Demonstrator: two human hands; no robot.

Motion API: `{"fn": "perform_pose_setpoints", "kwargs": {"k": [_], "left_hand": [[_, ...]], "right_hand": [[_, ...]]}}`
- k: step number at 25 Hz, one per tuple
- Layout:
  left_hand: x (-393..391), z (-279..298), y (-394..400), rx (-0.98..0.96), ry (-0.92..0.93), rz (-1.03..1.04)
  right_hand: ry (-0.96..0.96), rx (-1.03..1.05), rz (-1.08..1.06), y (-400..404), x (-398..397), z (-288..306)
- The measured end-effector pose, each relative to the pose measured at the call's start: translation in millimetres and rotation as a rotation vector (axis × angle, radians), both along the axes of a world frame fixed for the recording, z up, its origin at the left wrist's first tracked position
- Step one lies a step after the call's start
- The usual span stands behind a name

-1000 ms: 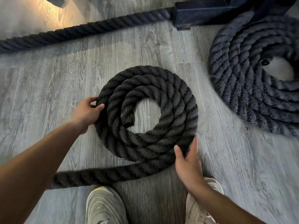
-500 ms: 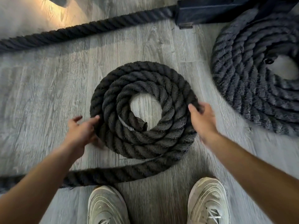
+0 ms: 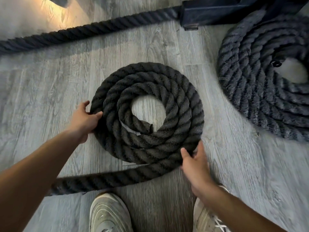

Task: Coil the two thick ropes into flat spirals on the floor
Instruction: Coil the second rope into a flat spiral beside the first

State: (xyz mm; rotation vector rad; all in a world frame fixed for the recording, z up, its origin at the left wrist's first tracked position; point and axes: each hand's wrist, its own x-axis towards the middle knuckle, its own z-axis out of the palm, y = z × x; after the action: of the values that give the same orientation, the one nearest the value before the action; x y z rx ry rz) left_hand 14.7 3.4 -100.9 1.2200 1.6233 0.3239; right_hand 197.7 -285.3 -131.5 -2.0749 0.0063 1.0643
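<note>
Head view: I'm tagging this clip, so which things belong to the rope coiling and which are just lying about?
Part of the job:
- centre coil, with both hands on its rim
- loose rope tail
- finished coil
- straight rope along the far floor
- left hand
- right hand

Just lying about:
- dark metal base
- pale shoes

head camera looks steeply down at floor.
</note>
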Motion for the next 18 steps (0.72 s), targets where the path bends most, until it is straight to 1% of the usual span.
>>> {"fn": "perform_pose_setpoints", "kwargs": {"k": [3, 6, 8, 11, 14, 16, 18], "left_hand": [[-12, 3, -49, -0.037, -0.013, 0.108], [-18, 7, -98, -0.124, -0.021, 0.109], [-21, 10, -95, -0.167, -0.039, 0.121], [-23, 9, -47, -0.081, -0.043, 0.158], [-11, 10, 8, -0.01, -0.035, 0.079], [1, 7, 30, 0.01, -0.037, -0.005], [7, -1, 38, 0.037, -0.004, -0.05]], "right_hand": [[-0.095, 0.11, -0.055, 33, 59, 7], [-0.23, 0.089, -0.087, 71, 113, 27], [-0.282, 0.078, -0.11, 82, 123, 31], [-0.262, 0.084, -0.099, 66, 92, 30], [-0.229, -0.035, 0.002, 23, 22, 26], [-0.146, -0.048, 0.074, -3, -28, 26], [-0.04, -0.028, 0.111, -17, -60, 19]]}}
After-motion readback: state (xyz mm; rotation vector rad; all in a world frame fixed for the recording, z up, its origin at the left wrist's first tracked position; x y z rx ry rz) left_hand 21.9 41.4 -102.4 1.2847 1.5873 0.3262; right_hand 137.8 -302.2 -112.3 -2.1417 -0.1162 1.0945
